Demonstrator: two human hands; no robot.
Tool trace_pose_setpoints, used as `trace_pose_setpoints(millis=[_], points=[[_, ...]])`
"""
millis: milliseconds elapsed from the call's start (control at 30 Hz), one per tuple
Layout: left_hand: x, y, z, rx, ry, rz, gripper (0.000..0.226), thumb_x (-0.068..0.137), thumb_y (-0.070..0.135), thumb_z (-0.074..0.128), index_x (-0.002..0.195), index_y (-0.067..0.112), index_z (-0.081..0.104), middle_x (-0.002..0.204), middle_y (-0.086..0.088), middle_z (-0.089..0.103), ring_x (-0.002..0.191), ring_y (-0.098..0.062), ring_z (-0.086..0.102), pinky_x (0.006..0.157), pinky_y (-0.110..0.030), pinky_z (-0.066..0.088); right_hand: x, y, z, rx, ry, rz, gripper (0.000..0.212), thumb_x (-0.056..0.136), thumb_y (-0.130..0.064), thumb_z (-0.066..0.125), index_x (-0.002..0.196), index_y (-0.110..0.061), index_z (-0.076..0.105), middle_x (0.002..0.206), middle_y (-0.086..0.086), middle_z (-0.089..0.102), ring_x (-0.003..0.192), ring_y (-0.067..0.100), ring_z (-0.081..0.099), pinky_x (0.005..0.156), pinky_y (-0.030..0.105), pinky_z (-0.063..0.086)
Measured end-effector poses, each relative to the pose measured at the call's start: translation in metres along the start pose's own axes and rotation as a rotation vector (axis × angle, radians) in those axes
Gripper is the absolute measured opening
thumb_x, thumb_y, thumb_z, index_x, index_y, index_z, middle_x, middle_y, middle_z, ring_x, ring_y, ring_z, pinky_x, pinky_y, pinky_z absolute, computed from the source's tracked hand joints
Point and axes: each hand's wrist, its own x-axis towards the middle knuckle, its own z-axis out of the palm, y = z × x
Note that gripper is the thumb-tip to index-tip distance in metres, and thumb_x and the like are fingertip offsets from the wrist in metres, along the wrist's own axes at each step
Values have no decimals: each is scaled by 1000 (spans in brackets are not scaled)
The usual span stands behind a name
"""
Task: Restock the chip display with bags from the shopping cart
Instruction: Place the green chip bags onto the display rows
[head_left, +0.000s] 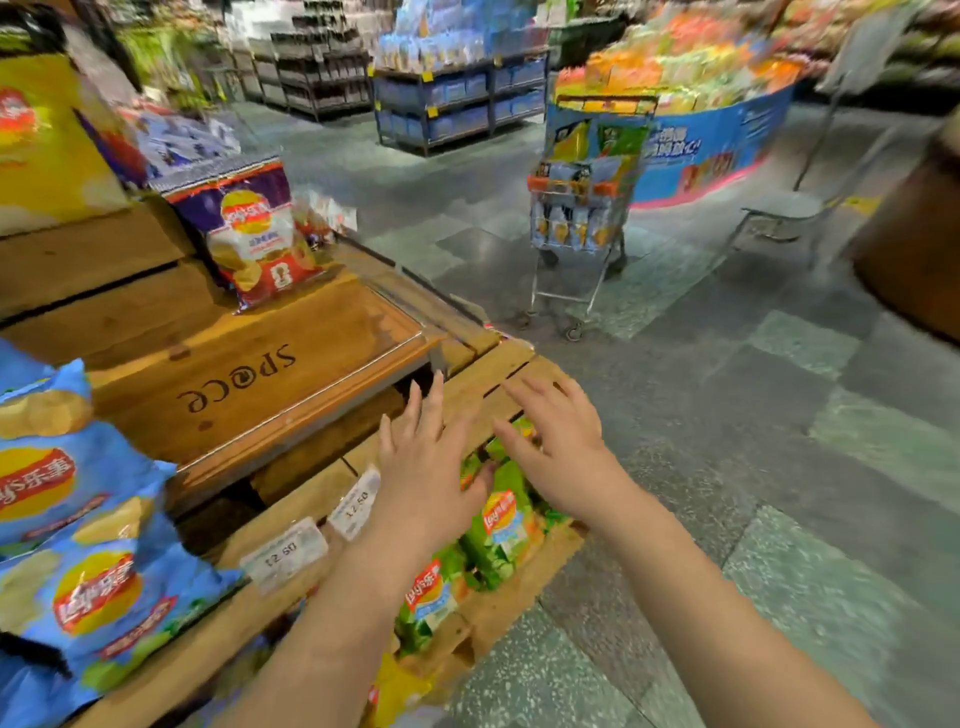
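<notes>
Both hands hover empty over the front corner of the wooden crate display. The left hand is spread flat, fingers straight and apart, pointing away; the right hand beside it is likewise loose and spread, fingers slightly bent, gripping nothing. Directly beneath and between them, green glossy chip bags stand in the low front bin of the display. Just left of the left hand, two white price tags sit on the wooden rail. Further left, light-blue chip bags lie piled at the edge. Beyond the left hand's fingertips, a purple-and-red chip bag leans upright on the wooden top surface. Well beyond the right hand, across the grey tiled floor, stands the wire shopping cart loaded with bags
</notes>
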Motion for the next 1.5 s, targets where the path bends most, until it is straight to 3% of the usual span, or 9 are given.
trace_pose_setpoints(millis=[167, 267, 333, 567, 767, 1000, 1200, 1367, 1500], points=[[27, 71, 28, -24, -49, 125, 65, 96, 44, 49, 153, 31, 20, 161, 0, -16, 149, -21, -15, 117, -46, -6, -18, 59, -48, 9, 163, 58, 76, 79, -61, 32, 133, -14, 56, 143, 7, 48, 141, 37, 26, 116, 50, 19], [44, 100, 42, -75, -59, 190, 64, 95, 41, 54, 151, 29, 26, 162, 1, -11, 149, -20, -13, 117, -48, -5, -24, 87, -69, 29, 165, 133, 53, 93, -45, 51, 139, -18, 50, 148, 1, 41, 145, 30, 16, 118, 43, 12], [59, 115, 50, -87, -82, 211, 63, 95, 41, 53, 151, 32, 25, 162, 3, -10, 149, -18, -13, 117, -48, -4, -22, 109, -77, 26, 168, 159, 50, 96, -37, 54, 142, -22, 44, 152, -1, 35, 147, 25, 9, 118, 38, 7], [151, 173, 83, -99, -137, 251, 64, 94, 38, 54, 151, 33, 24, 162, 1, -11, 149, -18, -10, 117, -48, 1, 24, 189, -109, 0, 145, 224, 54, 97, -40, 48, 148, -28, 32, 157, -3, 25, 148, 18, 1, 115, 28, -1], [269, 237, 103, -132, -152, 339, 66, 96, 35, 53, 152, 35, 18, 161, 2, -17, 148, -16, -15, 117, -48, -7, 102, 267, -164, -58, 186, 247, 54, 98, -40, 47, 148, -29, 31, 157, -1, 23, 147, 19, 1, 117, 34, 0], [393, 311, 115, -138, -126, 408, 65, 97, 41, 48, 153, 34, 16, 161, 3, -19, 148, -16, -16, 117, -46, -8, 184, 344, -242, -68, 202, 264, 54, 100, -40, 42, 150, -30, 25, 159, -2, 16, 147, 17, -4, 116, 32, -4], [463, 396, 151, -128, -123, 458, 65, 97, 40, 50, 152, 31, 19, 161, 2, -17, 148, -18, -14, 117, -47, -8, 215, 431, -300, -62, 272, 273, 54, 99, -46, 41, 149, -29, 29, 158, 0, 19, 148, 19, -1, 116, 33, -3], [512, 478, 185, -102, -133, 448, 68, 96, 38, 52, 153, 29, 17, 160, 3, -20, 148, -17, -17, 117, -48, -11, 233, 514, -351, -94, 271, 248, 66, 86, -52, 31, 147, -27, 34, 157, 5, 25, 148, 24, 5, 117, 37, 1], [549, 532, 197, -80, -122, 437, 66, 95, 36, 53, 153, 27, 21, 162, 4, -14, 148, -16, -13, 117, -47, -9, 251, 567, -398, -110, 217, 215, 56, 98, -47, 40, 149, -27, 30, 158, 4, 22, 148, 23, 3, 117, 36, -1]])
